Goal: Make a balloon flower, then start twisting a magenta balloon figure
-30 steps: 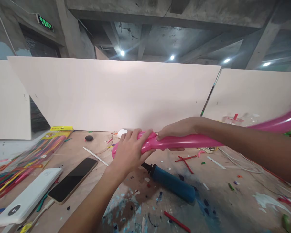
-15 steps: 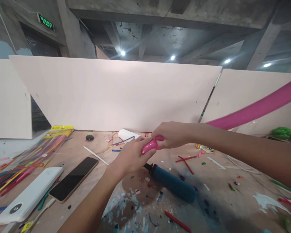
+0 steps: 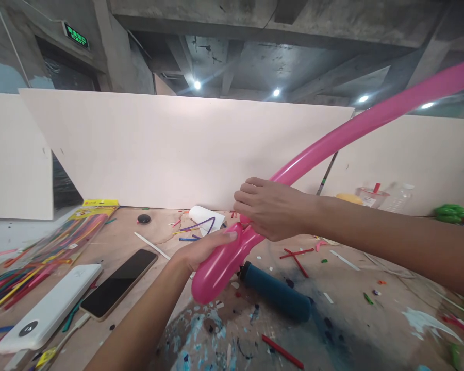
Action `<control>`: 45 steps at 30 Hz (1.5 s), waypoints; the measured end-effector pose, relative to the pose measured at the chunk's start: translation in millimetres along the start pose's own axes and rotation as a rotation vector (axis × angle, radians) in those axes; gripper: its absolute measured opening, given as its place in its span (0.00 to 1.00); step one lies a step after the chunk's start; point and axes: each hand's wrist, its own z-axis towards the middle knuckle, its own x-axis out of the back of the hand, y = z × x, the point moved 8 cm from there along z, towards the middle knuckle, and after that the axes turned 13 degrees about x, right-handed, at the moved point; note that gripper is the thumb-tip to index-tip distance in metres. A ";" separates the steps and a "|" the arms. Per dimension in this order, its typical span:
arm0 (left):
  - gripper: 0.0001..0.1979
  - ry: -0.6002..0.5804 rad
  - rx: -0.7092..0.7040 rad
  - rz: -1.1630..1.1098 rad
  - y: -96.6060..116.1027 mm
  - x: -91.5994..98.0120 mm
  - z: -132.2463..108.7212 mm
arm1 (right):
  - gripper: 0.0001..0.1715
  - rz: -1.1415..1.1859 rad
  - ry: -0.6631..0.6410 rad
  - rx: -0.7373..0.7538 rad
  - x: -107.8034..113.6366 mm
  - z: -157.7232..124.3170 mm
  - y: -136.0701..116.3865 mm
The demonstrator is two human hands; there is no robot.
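Note:
A long pink modelling balloon (image 3: 328,147) runs from between my hands up and out of view at the upper right. Its near end is bent back into a fat loop (image 3: 216,273) that hangs toward me. My left hand (image 3: 206,247) grips this folded part, thumb lying on top and the other fingers hidden behind it. Over the pinched spot where the loop meets the long length, my right hand (image 3: 268,208) is closed, knuckles up. Just below the balloon, a blue hand pump (image 3: 276,291) lies on the table, its nozzle partly behind the loop.
At left lie a phone (image 3: 119,283), a white power bank (image 3: 50,306) and a bag of coloured balloons (image 3: 81,226). A white roll (image 3: 206,219) rests by the white board (image 3: 178,149). Red sticks (image 3: 296,257) and scraps litter the table. A clear bottle (image 3: 400,198) stands back right.
A large folded loop of the balloon now shows between my hands, where only a small bulge showed before. The long length has swung upward. My left hand has shifted slightly left.

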 end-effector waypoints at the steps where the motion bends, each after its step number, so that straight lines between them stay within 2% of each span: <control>1: 0.24 -0.038 0.020 -0.031 -2.7 -0.7 2.8 | 0.02 -0.028 0.017 0.001 1.1 1.0 0.6; 4: 0.25 -0.143 -0.024 -0.076 -0.6 -4.5 5.8 | 0.09 -0.138 0.100 0.049 7.2 5.5 -0.7; 7: 0.22 -0.149 -0.093 -0.070 5.5 -4.9 4.0 | 0.11 -0.239 0.165 0.044 12.7 9.0 0.3; 11: 0.20 -0.134 -0.092 -0.053 7.6 -5.4 1.7 | 0.12 -0.190 0.084 -0.029 5.5 12.8 5.1; 16: 0.20 -0.178 -0.073 -0.043 7.4 -9.6 -0.6 | 0.26 -0.100 -0.020 -0.190 -2.2 10.0 14.0; 22: 0.23 -0.149 -0.183 -0.134 16.1 -12.0 -6.1 | 0.18 0.078 0.033 -0.230 -1.6 8.5 13.7; 25: 0.24 -0.175 -0.240 -0.170 20.4 -12.8 -7.4 | 0.22 0.210 0.155 -0.213 1.8 7.5 12.1; 28: 0.23 -0.165 -0.269 -0.270 22.9 -5.0 -6.7 | 0.24 0.367 0.299 -0.214 4.4 2.9 12.1; 30: 0.25 -0.151 -0.269 -0.324 23.4 0.2 -6.4 | 0.23 0.490 0.421 -0.285 2.7 -4.1 16.2; 32: 0.27 -0.145 -0.248 -0.357 22.9 1.6 -7.0 | 0.22 0.573 0.576 -0.430 -3.3 -14.8 22.8; 34: 0.28 -0.130 -0.237 -0.384 23.4 0.9 -8.9 | 0.21 0.647 0.782 -0.636 -15.3 -29.4 28.5; 36: 0.27 -0.103 -0.242 -0.390 24.6 -1.2 -10.9 | 0.25 0.854 0.994 -0.862 -40.7 -41.0 29.1; 38: 0.24 -0.060 -0.291 -0.355 28.2 -2.6 -12.4 | 0.25 1.212 1.072 -0.958 -73.6 -31.9 20.1; 40: 0.21 0.027 -0.405 -0.288 35.2 0.7 -14.0 | 0.24 1.476 1.109 -0.958 -93.8 -15.3 8.6; 42: 0.19 0.147 -0.548 -0.221 43.1 8.0 -16.3 | 0.23 1.535 1.223 -0.992 -100.7 -9.0 3.4; 45: 0.17 0.278 -0.685 -0.182 50.0 18.2 -17.3 | 0.21 1.403 1.408 -1.128 -101.3 -16.0 2.4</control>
